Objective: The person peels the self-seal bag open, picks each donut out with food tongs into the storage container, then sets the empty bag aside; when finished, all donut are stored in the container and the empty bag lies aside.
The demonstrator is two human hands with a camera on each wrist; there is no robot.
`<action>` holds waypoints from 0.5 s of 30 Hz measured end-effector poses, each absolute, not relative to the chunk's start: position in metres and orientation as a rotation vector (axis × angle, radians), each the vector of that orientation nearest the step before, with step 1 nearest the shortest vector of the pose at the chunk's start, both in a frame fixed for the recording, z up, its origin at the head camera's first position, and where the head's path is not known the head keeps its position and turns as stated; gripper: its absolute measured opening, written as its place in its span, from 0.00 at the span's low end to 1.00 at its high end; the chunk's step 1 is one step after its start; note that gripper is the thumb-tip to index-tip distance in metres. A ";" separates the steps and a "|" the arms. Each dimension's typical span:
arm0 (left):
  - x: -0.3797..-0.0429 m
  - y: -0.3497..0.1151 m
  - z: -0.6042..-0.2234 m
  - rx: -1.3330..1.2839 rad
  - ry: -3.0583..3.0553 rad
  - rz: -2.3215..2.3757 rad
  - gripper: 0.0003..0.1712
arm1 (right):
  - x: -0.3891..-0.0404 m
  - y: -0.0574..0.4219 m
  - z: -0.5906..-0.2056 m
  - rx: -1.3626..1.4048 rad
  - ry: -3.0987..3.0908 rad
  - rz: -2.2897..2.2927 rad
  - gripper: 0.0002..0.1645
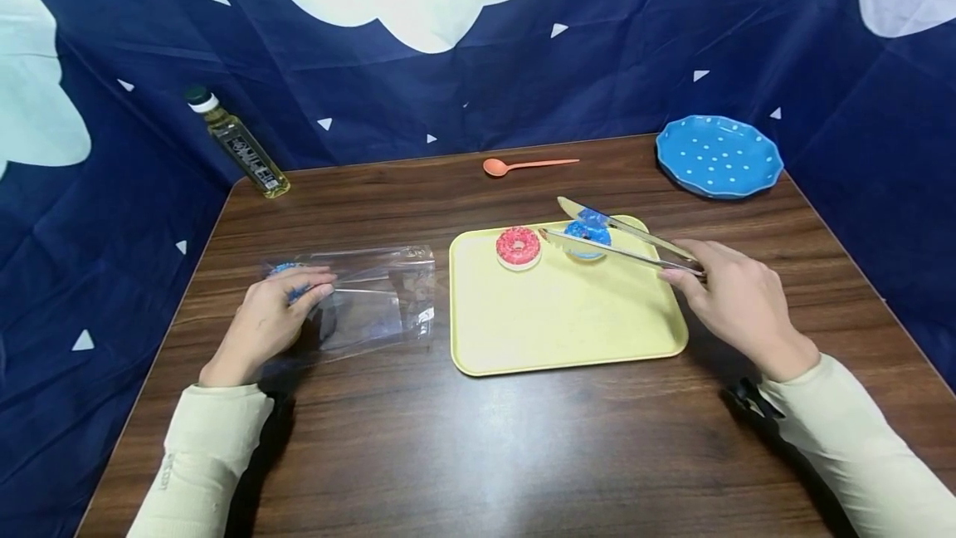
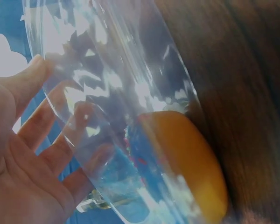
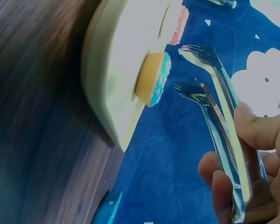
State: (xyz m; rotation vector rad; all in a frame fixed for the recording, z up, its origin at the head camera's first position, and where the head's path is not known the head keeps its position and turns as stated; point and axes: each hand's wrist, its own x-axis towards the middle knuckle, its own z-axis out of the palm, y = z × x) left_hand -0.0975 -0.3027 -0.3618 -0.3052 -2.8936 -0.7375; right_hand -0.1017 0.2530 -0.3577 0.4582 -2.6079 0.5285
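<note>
1. The yellow tray [image 1: 553, 339] lies on the dark wood-grain table [image 1: 478, 455] and carries two toy doughnuts: one pink-frosted doughnut [image 1: 519, 259] towards its back left, and one blue-frosted doughnut [image 3: 151, 79] to the right of it, slightly apart.
2. The clear plastic bag [image 1: 366, 314] lies flat to the left of the tray, its right end just beside the tray's edge. Inside, at the left end, is a bagged doughnut [image 2: 186, 158], blue on top with an orange-brown base, seen through the film.
3. The left hand [image 1: 275, 312] is over that end of the bag, fingers relaxed and spread, closing round nothing; glare hides exactly where the fingertips meet the film.
4. The right hand [image 1: 735, 293] grasps a pair of metal tongs [image 3: 228, 119] between thumb and fingers. Their tips are parted, above the tray and clear of the blue-frosted doughnut.
5. The scalloped blue plate [image 1: 717, 177] with white dots sits at the back right corner.
6. The glass bottle [image 1: 250, 152], dark-capped, containing yellowish liquid, is at the back left corner.
7. An orange spoon [image 1: 496, 167] lies behind the tray.
</note>
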 end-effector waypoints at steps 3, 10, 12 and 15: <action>-0.098 -0.302 -0.362 -0.307 -2.887 -0.735 0.16 | -0.104 0.245 -0.356 0.517 -2.571 0.538 0.26; -0.098 -0.302 -0.361 -0.318 -2.890 -0.736 0.17 | -0.112 0.223 -0.354 0.669 -2.495 0.537 0.21; -0.098 -0.303 -0.361 -0.325 -2.884 -0.733 0.17 | -0.114 0.215 -0.353 0.722 -2.476 0.536 0.19; -0.099 -0.303 -0.361 -0.340 -2.870 -0.732 0.17 | -0.117 0.202 -0.352 0.791 -2.466 0.534 0.19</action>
